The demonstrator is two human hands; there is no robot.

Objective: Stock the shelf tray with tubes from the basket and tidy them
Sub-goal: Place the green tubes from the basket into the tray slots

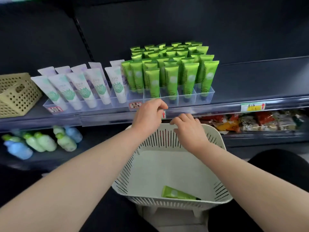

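left hand (pixel 149 114) fingers curled at shelf tray (pixel 179 101) front lip, grip unclear | right hand (pixel 189 129) relaxed, fingers on basket (pixel 215 131) rim | 1 green tube (pixel 179 193) lying in basket | risk: tugging tray topples packed upright tubes (pixel 172 76)

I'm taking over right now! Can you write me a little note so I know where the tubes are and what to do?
Left grip: fingers loosely curled at the front wall of the clear tray, holding nothing.
Right grip: loosely curled over the far rim of the basket, holding nothing.
Things: green tubes stand upright in the clear tray; one last tube lies flat in the basket.
Done: tray almost full.
Left: shelve that last tube, perhaps in the front-left slot, which looks free, then straighten the rows.
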